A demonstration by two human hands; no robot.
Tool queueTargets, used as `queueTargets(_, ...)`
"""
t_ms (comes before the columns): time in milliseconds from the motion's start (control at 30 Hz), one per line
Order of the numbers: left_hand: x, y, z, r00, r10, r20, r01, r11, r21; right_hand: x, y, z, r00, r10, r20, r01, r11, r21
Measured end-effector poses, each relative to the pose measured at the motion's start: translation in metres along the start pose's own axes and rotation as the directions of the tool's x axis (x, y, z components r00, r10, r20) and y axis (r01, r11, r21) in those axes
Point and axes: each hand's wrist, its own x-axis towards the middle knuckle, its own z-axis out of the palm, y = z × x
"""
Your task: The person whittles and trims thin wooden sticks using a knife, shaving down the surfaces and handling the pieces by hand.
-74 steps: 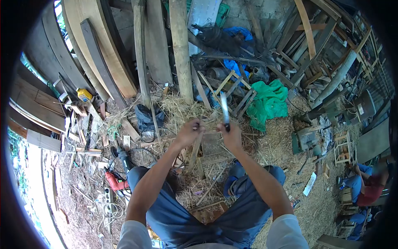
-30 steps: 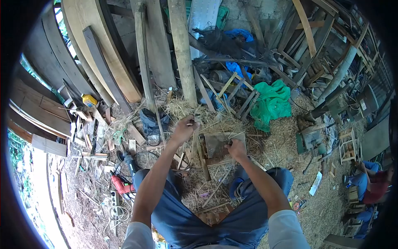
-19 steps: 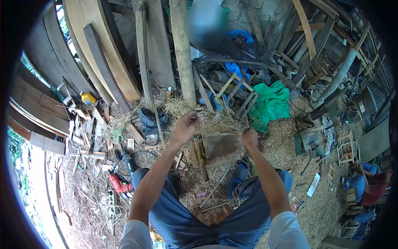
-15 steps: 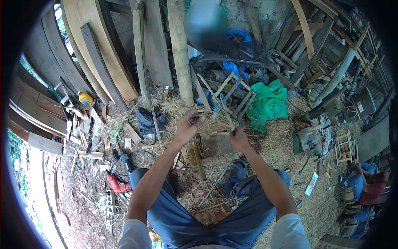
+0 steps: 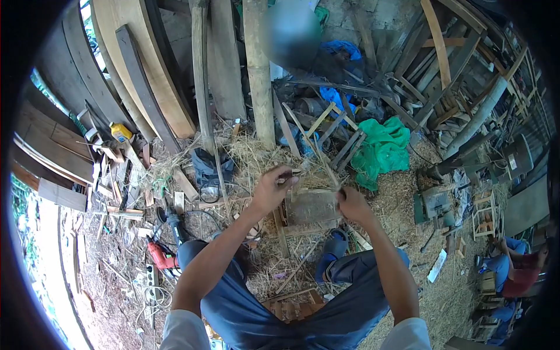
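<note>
Straw [image 5: 251, 153] is all over the ground mid-frame, and the hands are apart over it: left hand [image 5: 275, 189] pinched on some small piece [image 5: 296, 172], mostly hidden, right hand [image 5: 353, 205] wrapped round the end of a slim, blurry strip [image 5: 328, 170] angling up-left. Flat board [image 5: 312, 211] sits just below and between them, red power tool [image 5: 160, 255] lower left, green sheet [image 5: 382, 146] right of center.

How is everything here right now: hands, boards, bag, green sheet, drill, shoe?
Left hand: fingers curled; contents too small to tell
Right hand: curled shut; contents blurred
Tall boards: leaning upright
Black bag: crumpled
Green sheet: bunched up
Red drill: lying down
Blue shoe: worn
</note>
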Motion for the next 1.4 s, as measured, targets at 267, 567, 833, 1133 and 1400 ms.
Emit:
queueTargets(267, 0.004, 0.013, 0.004, 0.995, -0.045, 0.087, 0.062, 0.977, -0.205, -0.017, -0.095, -0.025, 0.946, -0.077, -0.315, 0.285, 0.663, 0.692)
queueTargets(567, 0.001, 0.036, 0.006, 0.958, -0.167, 0.233, 0.265, 0.827, -0.496, -0.010, -0.105, -0.049, 0.993, -0.067, -0.093, 0.111, 0.356, 0.928)
queueTargets(833, -0.011, 0.027, 0.002, 0.775, -0.291, 0.561, 0.614, 0.560, -0.556, 0.019, -0.086, -0.059, 0.999, 0.034, 0.027, -0.022, -0.120, 0.992)
queueTargets(1133, -0.004, 0.027, -0.037, 0.745, -0.266, 0.611, 0.587, 0.697, -0.412, 0.045, -0.063, -0.056, 0.964, 0.246, 0.097, -0.030, -0.265, 0.964)
queueTargets(1400, -0.006, 0.043, -0.052, 0.993, -0.113, -0.036, 0.111, 0.992, -0.052, 0.019, -0.075, -0.040, 0.927, 0.084, -0.366, 0.109, 0.873, 0.476)
